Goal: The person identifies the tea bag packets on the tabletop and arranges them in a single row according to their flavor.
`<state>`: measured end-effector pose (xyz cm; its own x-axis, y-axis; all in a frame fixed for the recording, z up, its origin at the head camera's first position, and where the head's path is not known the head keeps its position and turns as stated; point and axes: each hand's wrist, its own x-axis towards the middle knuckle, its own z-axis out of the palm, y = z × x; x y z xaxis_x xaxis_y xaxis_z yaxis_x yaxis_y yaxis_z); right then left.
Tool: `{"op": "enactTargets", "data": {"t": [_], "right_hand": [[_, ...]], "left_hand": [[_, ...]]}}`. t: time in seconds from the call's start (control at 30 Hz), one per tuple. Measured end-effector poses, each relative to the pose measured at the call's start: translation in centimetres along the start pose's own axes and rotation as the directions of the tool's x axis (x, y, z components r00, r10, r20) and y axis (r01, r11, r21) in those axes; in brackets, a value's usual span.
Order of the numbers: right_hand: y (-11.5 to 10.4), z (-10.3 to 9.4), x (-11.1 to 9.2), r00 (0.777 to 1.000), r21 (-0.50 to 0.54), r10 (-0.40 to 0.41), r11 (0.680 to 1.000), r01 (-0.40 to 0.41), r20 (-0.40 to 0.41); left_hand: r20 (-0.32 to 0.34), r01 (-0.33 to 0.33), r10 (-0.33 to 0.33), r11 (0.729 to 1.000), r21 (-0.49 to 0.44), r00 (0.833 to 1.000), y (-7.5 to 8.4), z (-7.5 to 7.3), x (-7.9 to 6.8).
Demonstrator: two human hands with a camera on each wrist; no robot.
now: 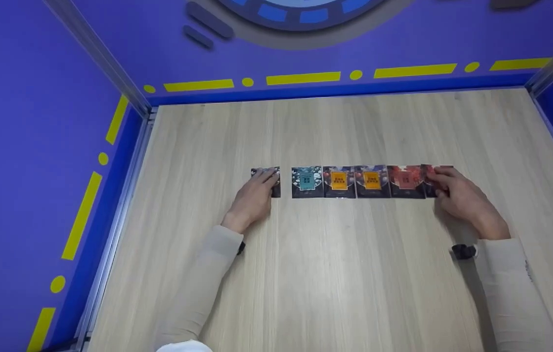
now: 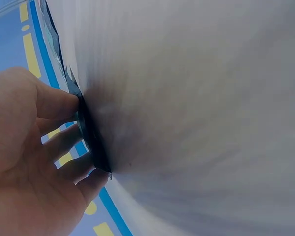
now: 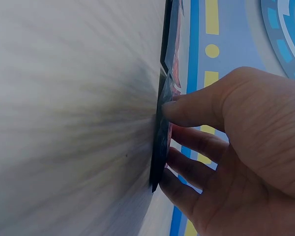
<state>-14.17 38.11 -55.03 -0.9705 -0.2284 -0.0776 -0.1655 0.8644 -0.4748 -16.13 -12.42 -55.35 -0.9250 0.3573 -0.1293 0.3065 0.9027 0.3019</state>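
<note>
Flat square printed packets lie in a row on a wooden table. In the head view my left hand point(image 1: 255, 193) rests on the leftmost dark packet point(image 1: 276, 189), covering most of it. Its thumb and fingertips touch that packet point(image 2: 94, 137) in the left wrist view. At the row's right end, my right hand point(image 1: 467, 195) lies over a dark red packet point(image 1: 430, 189), with fairly straight fingers. In the right wrist view, thumb and fingertips touch this packet point(image 3: 161, 132). Its left edge meets the neighbouring red packet point(image 1: 406, 182).
Between the hands are a teal-label packet point(image 1: 307, 182) and two orange-label packets, one point(image 1: 339, 182) beside the other point(image 1: 372, 181). A narrow gap separates the teal one from the leftmost packet. Blue panels point(image 1: 305, 58) with yellow marks border the wooden table point(image 1: 330, 274).
</note>
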Motion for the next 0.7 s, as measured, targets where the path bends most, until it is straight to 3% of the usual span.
{"op": "enactTargets", "data": {"t": [0.47,0.7], "right_hand": [[0.0,-0.1,0.0,1.0,0.005,0.008,1.0,-0.008,0.011],[0.1,-0.1,0.0,1.0,0.001,-0.018,1.0,0.018,-0.006]], "left_hand": [[0.015,-0.039,0.038,0.999,0.016,0.999,1.2,0.5,0.7],[-0.016,-0.073,0.074,0.997,0.035,0.997,1.6,0.6,0.9]]}}
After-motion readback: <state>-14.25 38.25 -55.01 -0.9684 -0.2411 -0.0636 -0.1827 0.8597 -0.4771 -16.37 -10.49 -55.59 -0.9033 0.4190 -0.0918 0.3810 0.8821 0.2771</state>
